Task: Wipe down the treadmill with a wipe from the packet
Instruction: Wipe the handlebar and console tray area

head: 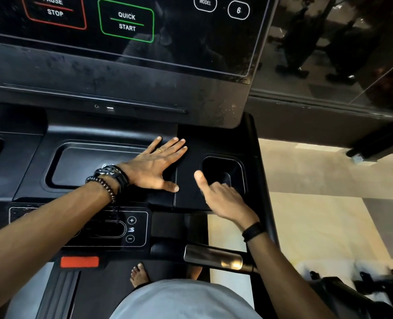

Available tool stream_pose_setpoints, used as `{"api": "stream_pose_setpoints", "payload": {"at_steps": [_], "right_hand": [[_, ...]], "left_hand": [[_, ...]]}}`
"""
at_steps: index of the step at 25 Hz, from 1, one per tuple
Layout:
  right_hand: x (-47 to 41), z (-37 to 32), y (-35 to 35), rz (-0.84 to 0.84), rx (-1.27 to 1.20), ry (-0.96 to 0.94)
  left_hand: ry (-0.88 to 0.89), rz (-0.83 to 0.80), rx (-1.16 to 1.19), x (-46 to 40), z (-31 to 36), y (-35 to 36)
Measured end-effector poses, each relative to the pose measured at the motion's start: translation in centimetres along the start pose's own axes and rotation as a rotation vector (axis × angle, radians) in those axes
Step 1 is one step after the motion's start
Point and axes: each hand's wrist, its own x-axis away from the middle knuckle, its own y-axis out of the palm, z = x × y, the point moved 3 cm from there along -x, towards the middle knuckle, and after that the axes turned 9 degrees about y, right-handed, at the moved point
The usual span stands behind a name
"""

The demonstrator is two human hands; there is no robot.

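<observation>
I look down at the black treadmill console (190,143). My left hand (154,166) lies flat on it with fingers spread, between a shallow tray (87,166) and a cup holder (220,165). My right hand (223,199) sits at the near edge of the cup holder, thumb raised and fingers curled down into the recess. The fingertips are hidden, so I cannot tell whether they hold anything. No wipe or packet shows in the view.
The display (126,21) with QUICK START and PAUSE STOP buttons rises behind the console. Speed buttons (131,229), a red safety clip (80,261) and a metal handlebar grip (214,256) lie nearer me. Tiled floor (317,215) is to the right.
</observation>
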Motion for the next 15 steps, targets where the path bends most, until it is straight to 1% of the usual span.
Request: {"api": "stream_pose_setpoints", "payload": {"at_steps": [2, 3, 6, 10, 13, 15], "right_hand": [[-0.2, -0.5, -0.6, 0.007, -0.107, 0.042], [-0.4, -0.7, -0.5, -0.017, -0.159, 0.092], [-1.5, -0.7, 0.1, -0.143, -0.284, 0.195], [-3.0, -1.1, -1.1, -0.136, -0.493, 0.236], [-3.1, -0.8, -1.0, -0.182, -0.506, 0.246], [-3.8, -0.7, -2.2, -0.18, -0.596, 0.23]], "left_hand": [[0.005, 0.0, 0.01, 0.1, -0.2, 0.1], [0.004, -0.001, 0.013, 0.0, -0.3, 0.1], [0.003, 0.0, 0.009, -0.1, -0.2, 0.2], [-0.018, 0.004, 0.022, -0.1, -0.1, 0.1], [-0.009, 0.012, 0.032, -0.2, -0.1, 0.0], [-0.014, 0.012, 0.035, 0.0, -0.2, -0.1]]}}
